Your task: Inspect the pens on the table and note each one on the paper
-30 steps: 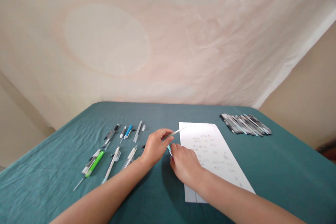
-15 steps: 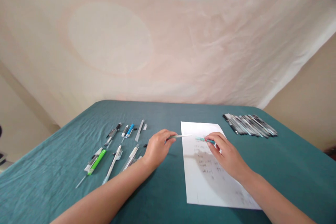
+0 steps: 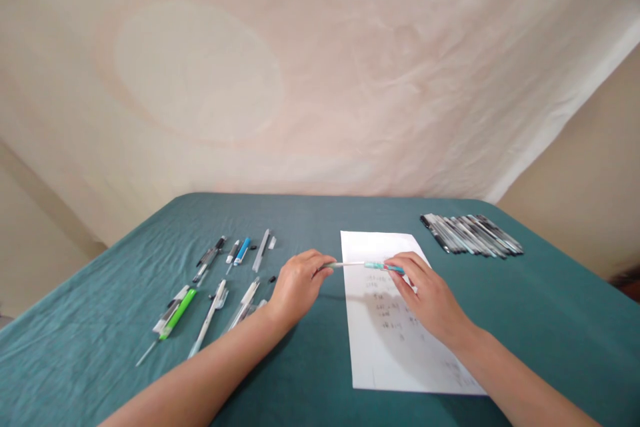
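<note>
My left hand (image 3: 299, 283) pinches the end of a thin white pen refill (image 3: 347, 264) and holds it level above the table. My right hand (image 3: 426, 295) pinches a teal pen barrel (image 3: 381, 267), whose open end meets the tip of the refill. Both hands hover over the near left part of a white sheet of paper (image 3: 395, 340) with faint handwriting. The sheet lies flat on a table with a teal cloth (image 3: 540, 320).
Several pens and loose pen parts lie on the cloth at the left, among them a green pen (image 3: 177, 313) and a blue one (image 3: 243, 250). A tight row of dark pens (image 3: 470, 234) lies at the far right. A pale draped sheet (image 3: 320, 80) hangs behind the table.
My right hand moved from beside my left hand out to the right over the paper with the teal barrel. It then brought the barrel back left to the refill's tip.
</note>
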A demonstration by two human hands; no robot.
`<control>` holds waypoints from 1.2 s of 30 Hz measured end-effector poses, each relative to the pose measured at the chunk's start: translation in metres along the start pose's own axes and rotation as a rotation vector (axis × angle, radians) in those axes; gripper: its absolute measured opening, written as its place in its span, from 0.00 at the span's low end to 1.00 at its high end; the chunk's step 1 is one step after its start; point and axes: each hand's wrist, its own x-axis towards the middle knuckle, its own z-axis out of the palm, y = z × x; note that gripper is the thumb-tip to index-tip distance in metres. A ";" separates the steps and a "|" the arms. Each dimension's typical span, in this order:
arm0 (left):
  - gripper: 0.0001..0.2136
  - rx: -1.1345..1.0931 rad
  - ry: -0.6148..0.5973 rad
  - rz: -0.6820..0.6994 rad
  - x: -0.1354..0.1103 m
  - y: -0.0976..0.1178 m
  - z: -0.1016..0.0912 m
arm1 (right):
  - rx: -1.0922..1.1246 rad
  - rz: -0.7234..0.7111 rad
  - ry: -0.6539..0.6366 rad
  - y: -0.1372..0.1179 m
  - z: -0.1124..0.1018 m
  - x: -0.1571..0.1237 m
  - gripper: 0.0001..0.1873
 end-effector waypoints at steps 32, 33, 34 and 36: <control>0.20 -0.983 -0.800 -0.407 0.002 -0.001 -0.012 | 0.046 -0.297 -0.017 -0.022 -0.003 -0.003 0.15; 0.19 -0.994 -0.813 -0.414 0.002 -0.001 -0.012 | 0.057 -0.304 -0.017 -0.023 -0.004 -0.003 0.15; 0.19 -1.005 -0.823 -0.420 0.002 0.000 -0.013 | 0.064 -0.309 -0.016 -0.023 -0.005 -0.002 0.14; 0.19 -1.031 -0.846 -0.438 0.003 0.002 -0.016 | 0.064 -0.320 -0.017 -0.023 -0.006 -0.002 0.14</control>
